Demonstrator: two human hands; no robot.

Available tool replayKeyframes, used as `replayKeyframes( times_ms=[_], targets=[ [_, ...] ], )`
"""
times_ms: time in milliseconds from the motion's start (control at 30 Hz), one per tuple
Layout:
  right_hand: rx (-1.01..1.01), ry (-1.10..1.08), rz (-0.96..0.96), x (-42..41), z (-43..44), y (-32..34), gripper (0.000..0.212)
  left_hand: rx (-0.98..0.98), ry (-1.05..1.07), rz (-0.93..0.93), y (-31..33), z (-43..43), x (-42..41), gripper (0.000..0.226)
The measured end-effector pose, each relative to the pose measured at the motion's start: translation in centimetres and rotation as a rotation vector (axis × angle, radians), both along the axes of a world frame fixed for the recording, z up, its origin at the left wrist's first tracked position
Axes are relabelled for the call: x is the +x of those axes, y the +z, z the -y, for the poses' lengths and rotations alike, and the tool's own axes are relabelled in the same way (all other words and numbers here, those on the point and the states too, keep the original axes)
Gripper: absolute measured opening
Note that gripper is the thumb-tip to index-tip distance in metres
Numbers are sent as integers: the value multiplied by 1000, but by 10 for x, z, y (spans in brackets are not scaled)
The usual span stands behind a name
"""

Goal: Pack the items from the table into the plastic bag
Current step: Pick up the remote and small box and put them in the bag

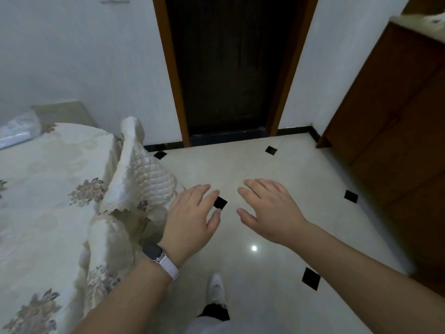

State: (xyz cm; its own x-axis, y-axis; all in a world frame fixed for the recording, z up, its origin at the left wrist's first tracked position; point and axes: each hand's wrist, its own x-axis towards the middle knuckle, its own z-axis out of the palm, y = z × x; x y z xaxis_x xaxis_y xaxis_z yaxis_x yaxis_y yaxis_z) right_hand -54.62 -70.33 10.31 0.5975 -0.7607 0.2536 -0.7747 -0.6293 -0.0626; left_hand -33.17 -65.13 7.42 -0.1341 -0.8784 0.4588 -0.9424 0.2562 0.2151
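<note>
- Presently, left hand (192,213): held out palm down over the floor, fingers straight and loosely spread, holding nothing. A watch (153,250) on a pale strap sits at its wrist.
- Right hand (267,208): likewise out in front, palm down, fingers wide and relaxed, empty. It is near the left hand but apart from it.
- Floor (265,165): glossy pale tile with small black diamond insets, beneath both hands. One white shoe (216,288) shows below them.
- Bed cover (48,177): cream, floral, quilted, at left. Its upturned corner (139,179) stands in a ridge just beside the left hand; contact cannot be told.
- Clear-wrapped package (16,131): at the bed's far left edge, contents too blurred to tell.
- Door (228,68): dark, wood-framed, straight ahead.
- Cabinet (397,116): brown wood, at right. A pale crumpled thing (419,20) lies on its top, too blurred to call a bag.
- Task's things: no table, no items and no certain bag in view.
- Step in hand, as judged: packing not yet begun; hands free, the person seemingly between places.
- Next move, as judged: locate the table and the bag, probably by turning. Then hold the bag's mouth open with one hand, keeping the other free for the first item.
</note>
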Motion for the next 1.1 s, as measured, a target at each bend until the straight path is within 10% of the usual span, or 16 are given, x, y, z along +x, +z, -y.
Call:
replayKeyframes(
  times_ms=[1100],
  targets=[
    [100, 145, 44, 15, 546, 29, 57, 95, 244, 250, 62, 515, 7, 42]
  ],
)
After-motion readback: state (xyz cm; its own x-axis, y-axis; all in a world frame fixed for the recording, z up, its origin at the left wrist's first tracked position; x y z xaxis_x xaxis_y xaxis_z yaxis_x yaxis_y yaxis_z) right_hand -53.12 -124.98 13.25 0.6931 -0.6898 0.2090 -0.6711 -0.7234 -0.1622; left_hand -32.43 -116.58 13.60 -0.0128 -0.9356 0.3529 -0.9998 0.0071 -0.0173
